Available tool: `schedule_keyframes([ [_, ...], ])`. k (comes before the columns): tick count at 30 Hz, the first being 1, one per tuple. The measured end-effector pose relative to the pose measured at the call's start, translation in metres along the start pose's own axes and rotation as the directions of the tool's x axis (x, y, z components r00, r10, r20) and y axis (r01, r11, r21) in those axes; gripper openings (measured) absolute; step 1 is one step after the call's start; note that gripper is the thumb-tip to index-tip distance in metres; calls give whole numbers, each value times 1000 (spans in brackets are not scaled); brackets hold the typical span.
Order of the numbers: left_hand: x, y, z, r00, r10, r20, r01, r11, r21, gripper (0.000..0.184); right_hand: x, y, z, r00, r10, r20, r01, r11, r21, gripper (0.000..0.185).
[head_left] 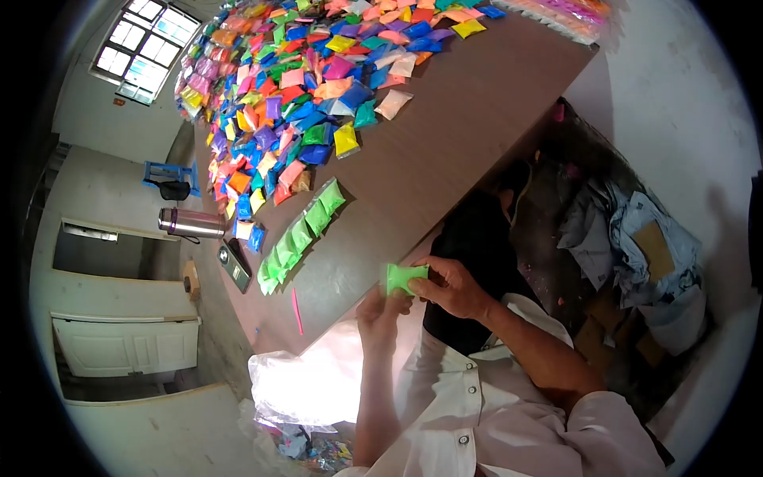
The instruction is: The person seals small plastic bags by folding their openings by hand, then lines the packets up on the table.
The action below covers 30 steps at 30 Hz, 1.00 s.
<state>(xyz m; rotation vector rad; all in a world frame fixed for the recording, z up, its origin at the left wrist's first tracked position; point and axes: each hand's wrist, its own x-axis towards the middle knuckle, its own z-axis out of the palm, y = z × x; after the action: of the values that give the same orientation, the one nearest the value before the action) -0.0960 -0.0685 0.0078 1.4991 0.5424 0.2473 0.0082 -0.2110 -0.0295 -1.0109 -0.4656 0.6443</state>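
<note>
A small light green packet [407, 276] is held up just past the table's near edge. My right hand [455, 288] pinches its right side between thumb and fingers. Below it, my left hand [381, 308] has its fingers closed at the packet's lower left edge. On the table beyond my hands lies a strip of several light green packets [300, 237], joined end to end. A thin pink stick [297, 311] rests on the tabletop nearer the corner.
A large heap of colourful packets [310, 95] covers the far part of the brown table [469, 103]. A metal thermos [192, 222] and a black flat device [234, 265] stand near the left edge. Clear plastic [306, 385] hangs below; bags [656, 246] lie on the right.
</note>
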Motion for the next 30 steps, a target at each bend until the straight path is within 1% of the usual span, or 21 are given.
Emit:
schedule_keyframes([
  [2, 0, 0, 0, 1000, -8, 1, 8, 1000, 8, 21, -1, -2, -4, 991, 133, 24, -133, 991, 2, 27],
  [4, 1, -3, 0, 1000, -5, -26, 4, 1000, -29, 20, -1, -6, -4, 991, 134, 25, -134, 991, -2, 27],
  [8, 2, -4, -3, 1000, 18, -8, -19, 999, -28, 19, -1, -11, -2, 990, 135, 37, -135, 991, 12, 26],
  [10, 2, -4, -6, 999, 47, -2, -47, 999, 27, 20, -1, -11, -2, 991, 131, 28, -131, 991, -12, 26],
  [14, 0, 3, -6, 1000, 11, 21, -11, 999, 39, 20, -1, -3, -1, 994, 106, 12, -105, 993, -59, 24],
  [15, 0, 5, -4, 1000, 8, 8, -8, 1000, 15, 19, -1, 1, -2, 994, 106, 12, -105, 993, -59, 24],
  [16, 0, 5, -3, 1000, 4, -5, -4, 1000, -10, 19, -2, 4, -3, 995, 93, 31, -91, 994, -65, 23],
  [18, 0, -1, -8, 1000, -3, 2, 3, 1000, 10, 19, -3, 6, -5, 995, 82, 49, -78, 994, -73, 22],
  [20, -2, -3, -11, 1000, -8, 4, 8, 1000, 30, 19, -3, 6, -5, 994, 73, 75, -61, 985, -160, 22],
  [22, -3, -1, -13, 1000, 19, -1, -18, 995, 94, 18, -3, 3, -2, 993, 87, 78, -71, 980, -185, 23],
  [23, -3, -1, -13, 1000, 19, -1, -19, 995, 94, 18, -4, 0, -1, 992, 99, 78, -81, 974, -210, 23],
  [24, -2, -2, -14, 999, 30, -14, -29, 997, 71, 14, -4, -4, 1, 992, 100, 78, -81, 974, -211, 23],
  [25, -2, -3, -15, 999, 40, -28, -39, 998, 48, 10, -3, -10, 3, 996, 46, 81, -26, 971, -237, 21],
  [26, -2, -4, -16, 999, 40, -28, -39, 998, 47, 10, -3, -13, 4, 996, -7, 86, 29, 965, -262, 18],
  [27, -2, -5, -17, 999, 39, -27, -37, 997, 73, 14, -3, -11, 3, 996, -6, 86, 29, 965, -262, 18],
  [28, -2, -5, -18, 999, 38, -26, -35, 994, 99, 18, -3, -8, 2, 996, 37, 79, -18, 973, -231, 21],
  [29, -3, -3, -15, 999, 38, -25, -35, 994, 99, 18, -3, -5, 0, 994, 80, 72, -64, 978, -199, 24],
  [30, -3, 0, -9, 998, 44, -42, -41, 997, 73, 19, -3, -3, -1, 994, 79, 70, -64, 978, -199, 24],
])
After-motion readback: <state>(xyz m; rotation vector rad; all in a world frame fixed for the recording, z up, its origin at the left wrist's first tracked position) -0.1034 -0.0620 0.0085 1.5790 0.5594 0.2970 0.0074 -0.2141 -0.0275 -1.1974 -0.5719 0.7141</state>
